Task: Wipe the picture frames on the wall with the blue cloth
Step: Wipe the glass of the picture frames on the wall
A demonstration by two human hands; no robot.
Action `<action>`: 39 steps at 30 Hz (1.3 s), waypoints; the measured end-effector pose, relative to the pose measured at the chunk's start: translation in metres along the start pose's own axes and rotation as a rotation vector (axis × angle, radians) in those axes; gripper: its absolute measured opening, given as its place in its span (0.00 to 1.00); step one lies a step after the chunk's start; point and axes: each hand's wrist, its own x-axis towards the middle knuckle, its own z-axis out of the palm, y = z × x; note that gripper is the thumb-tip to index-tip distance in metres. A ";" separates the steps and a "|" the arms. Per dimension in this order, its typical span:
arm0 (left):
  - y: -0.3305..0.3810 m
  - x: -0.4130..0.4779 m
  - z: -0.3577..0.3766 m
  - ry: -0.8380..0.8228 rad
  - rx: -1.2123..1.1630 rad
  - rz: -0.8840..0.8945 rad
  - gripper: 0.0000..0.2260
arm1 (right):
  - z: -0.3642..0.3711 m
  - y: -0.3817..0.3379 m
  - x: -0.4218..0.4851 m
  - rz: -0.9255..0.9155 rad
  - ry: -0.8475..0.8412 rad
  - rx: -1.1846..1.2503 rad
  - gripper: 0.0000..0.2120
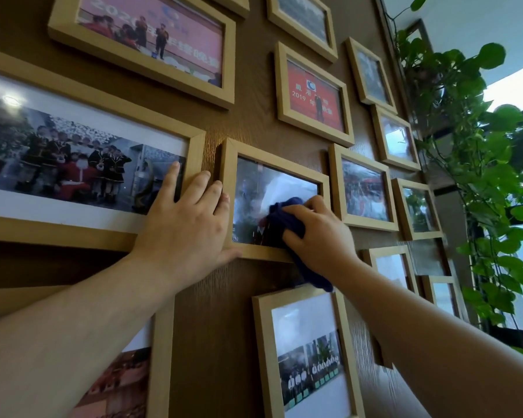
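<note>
Pressing a bunched blue cloth against the glass of a small wooden frame at the middle of the wall, the right hand has its fingers curled closed around the fabric, and a tail of cloth hangs below the frame's bottom rail. Much of the small frame's photo is hidden by cloth, hand and glare, so its subject cannot be made out. The left hand lies flat and open just left of it, holding nothing, fingers spread; the fingertips rest on the small frame's left rail and on the corner of a large frame beside it, which is cut off at the left edge. Two bare forearms reach up from below. Roughly fourteen pale wooden frames show on the brown wood-grain wall, several cropped by the picture's edges. Above the small frame hang a pink-background photo and a red one; below it hangs an upright group photo. Frames to its right are blurred with reflections. Farther right, one leafy trailing plant hangs beside a bright window.
</note>
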 end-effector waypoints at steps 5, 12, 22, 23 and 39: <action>0.001 0.000 -0.004 -0.004 0.002 -0.015 0.40 | -0.005 -0.048 0.001 -0.169 -0.125 0.187 0.20; 0.002 0.002 -0.003 0.001 0.005 -0.019 0.42 | -0.012 -0.029 0.001 -0.196 -0.235 0.165 0.17; 0.002 -0.001 -0.001 0.003 0.039 -0.011 0.41 | -0.018 0.022 -0.003 -0.028 -0.374 -0.001 0.13; 0.001 0.000 -0.001 0.003 0.045 -0.008 0.41 | -0.019 0.025 -0.002 -0.014 -0.384 -0.013 0.13; 0.007 -0.010 -0.018 0.017 -0.005 0.046 0.40 | -0.065 0.004 -0.038 -0.055 -0.235 -0.315 0.17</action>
